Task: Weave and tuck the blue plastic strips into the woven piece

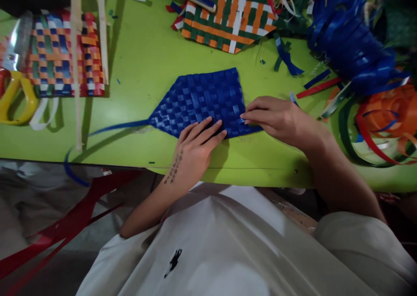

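Head view: I see left hand (195, 146) flat, fingers spread on blue woven mat (202, 100) mid green surface (143, 61), right hand (276, 118) pinching its edge w/ fingertips; risk: pinch slips, strips loosen.

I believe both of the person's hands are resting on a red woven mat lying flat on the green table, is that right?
Not quite: the woven mat is blue, not red, as the head view shows. The rest holds: the left hand and the right hand both rest on its near edge, and it lies flat on the green table.
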Available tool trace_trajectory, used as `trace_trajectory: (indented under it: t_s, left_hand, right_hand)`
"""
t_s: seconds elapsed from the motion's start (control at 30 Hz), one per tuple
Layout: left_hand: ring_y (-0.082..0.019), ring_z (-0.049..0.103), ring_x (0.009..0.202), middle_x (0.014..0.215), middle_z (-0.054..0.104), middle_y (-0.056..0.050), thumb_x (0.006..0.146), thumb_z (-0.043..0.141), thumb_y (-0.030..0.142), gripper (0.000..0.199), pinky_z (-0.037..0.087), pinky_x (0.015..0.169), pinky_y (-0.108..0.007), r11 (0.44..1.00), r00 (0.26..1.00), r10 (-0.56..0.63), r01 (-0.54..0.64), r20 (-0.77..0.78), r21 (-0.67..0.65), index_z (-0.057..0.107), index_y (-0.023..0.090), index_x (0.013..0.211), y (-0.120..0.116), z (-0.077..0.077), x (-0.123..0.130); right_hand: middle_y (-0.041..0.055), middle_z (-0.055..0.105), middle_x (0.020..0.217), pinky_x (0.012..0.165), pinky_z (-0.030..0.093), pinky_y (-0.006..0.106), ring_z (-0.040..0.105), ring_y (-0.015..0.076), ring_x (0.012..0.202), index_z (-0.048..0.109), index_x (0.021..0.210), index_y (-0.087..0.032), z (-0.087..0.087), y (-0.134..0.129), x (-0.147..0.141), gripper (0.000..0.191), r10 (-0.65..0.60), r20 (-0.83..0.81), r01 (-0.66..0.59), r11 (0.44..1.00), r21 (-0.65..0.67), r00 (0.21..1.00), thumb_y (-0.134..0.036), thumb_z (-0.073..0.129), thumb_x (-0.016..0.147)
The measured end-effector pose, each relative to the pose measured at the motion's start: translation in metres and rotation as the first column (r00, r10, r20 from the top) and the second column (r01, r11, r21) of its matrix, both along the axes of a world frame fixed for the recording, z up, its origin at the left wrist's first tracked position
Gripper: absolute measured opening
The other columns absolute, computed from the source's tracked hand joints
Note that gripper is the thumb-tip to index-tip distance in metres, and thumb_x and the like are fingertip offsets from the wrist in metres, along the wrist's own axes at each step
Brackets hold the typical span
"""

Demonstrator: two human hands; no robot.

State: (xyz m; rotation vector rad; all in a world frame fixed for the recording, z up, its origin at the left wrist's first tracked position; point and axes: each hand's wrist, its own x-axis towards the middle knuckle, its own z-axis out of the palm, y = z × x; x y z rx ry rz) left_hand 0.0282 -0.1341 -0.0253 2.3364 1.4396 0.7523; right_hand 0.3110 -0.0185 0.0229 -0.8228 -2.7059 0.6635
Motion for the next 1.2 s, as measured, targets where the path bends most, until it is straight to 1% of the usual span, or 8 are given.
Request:
trace_trajectory:
  t_s: [0.1,0.2,0.43,0.7,0.87,1.0,1.1,1.2]
  left_hand:
    - [-0.029,0.063,0.161,0.163,0.072,-0.006,0.102,0.052,-0.006,0.062,0.055,0.133,-0.057,0.998,0.998,-0.062,0.062,0.003,-0.010,0.079,0.026,0.148,0.003,-0.001,-0.007]
    - [-0.028,0.063,0.161,0.162,0.073,-0.006,0.100,0.051,-0.009,0.064,0.054,0.136,-0.058,0.996,0.996,-0.083,0.083,0.016,-0.020,0.079,0.024,0.146,0.006,0.000,-0.011]
    - [-0.027,0.061,0.163,0.161,0.074,-0.005,0.101,0.050,-0.008,0.064,0.052,0.138,-0.060,0.994,0.993,-0.092,0.095,0.071,-0.044,0.080,0.027,0.144,0.009,-0.004,-0.013]
    - [-0.029,0.062,0.161,0.159,0.075,-0.007,0.101,0.049,-0.009,0.061,0.054,0.136,-0.060,0.995,0.993,-0.098,0.097,0.072,0.020,0.080,0.022,0.143,0.008,-0.008,-0.012]
    - [-0.027,0.061,0.163,0.160,0.074,-0.006,0.103,0.050,-0.008,0.061,0.053,0.137,-0.060,0.996,0.992,-0.088,0.089,0.084,-0.002,0.079,0.026,0.144,0.008,-0.008,-0.012]
    - [-0.027,0.062,0.162,0.160,0.074,-0.006,0.104,0.049,-0.007,0.059,0.054,0.137,-0.060,0.996,0.993,-0.091,0.092,0.079,-0.009,0.080,0.025,0.144,0.008,-0.007,-0.012]
    - [-0.028,0.063,0.161,0.160,0.074,-0.007,0.103,0.049,-0.009,0.060,0.055,0.136,-0.059,0.995,0.993,-0.100,0.100,0.062,0.004,0.080,0.023,0.143,0.009,-0.006,-0.012]
    - [-0.028,0.063,0.161,0.160,0.074,-0.007,0.102,0.049,-0.011,0.062,0.055,0.136,-0.059,0.995,0.993,-0.095,0.094,0.070,0.027,0.079,0.023,0.143,0.009,-0.007,-0.012]
  right_hand:
    - [0.0172,0.080,0.132,0.102,0.063,0.045,0.076,0.0309,0.122,0.080,0.131,-0.022,0.002,-0.006,0.000,0.041,0.063,0.068,-0.066,0.997,0.043,0.996,-0.013,0.044,0.116]
    - [0.0197,0.080,0.131,0.099,0.064,0.044,0.076,0.0309,0.119,0.081,0.130,-0.020,0.002,-0.011,0.002,0.042,0.077,0.074,-0.079,0.997,0.027,0.994,-0.008,0.043,0.113]
    - [0.0116,0.079,0.131,0.099,0.063,0.045,0.075,0.0300,0.119,0.081,0.125,-0.028,-0.004,-0.015,0.003,0.040,0.005,0.057,-0.002,0.998,-0.060,0.998,-0.015,0.046,0.111]
    - [0.0133,0.078,0.130,0.100,0.062,0.045,0.073,0.0320,0.125,0.081,0.123,-0.027,-0.001,-0.018,-0.004,0.043,-0.014,0.091,0.018,0.999,-0.041,0.996,-0.011,0.043,0.108]
    - [0.0104,0.079,0.130,0.100,0.062,0.045,0.074,0.0302,0.119,0.082,0.122,-0.030,-0.004,-0.020,-0.005,0.035,-0.070,0.058,0.075,0.994,-0.085,0.996,-0.020,0.050,0.113]
    - [0.0109,0.079,0.123,0.097,0.063,0.042,0.075,0.0275,0.111,0.084,0.119,-0.029,-0.006,-0.022,-0.008,0.029,-0.090,0.028,0.091,0.995,-0.049,0.996,-0.029,0.055,0.119]
    - [0.0118,0.078,0.115,0.094,0.064,0.039,0.076,0.0252,0.104,0.086,0.114,-0.023,-0.010,-0.024,-0.010,0.025,-0.096,-0.080,0.097,0.995,0.006,0.992,-0.029,0.062,0.118]
    - [0.0094,0.080,0.108,0.091,0.066,0.039,0.078,0.0247,0.099,0.087,0.110,-0.023,-0.016,-0.027,-0.012,0.018,-0.136,-0.130,0.142,0.989,0.036,0.982,-0.028,0.070,0.115]
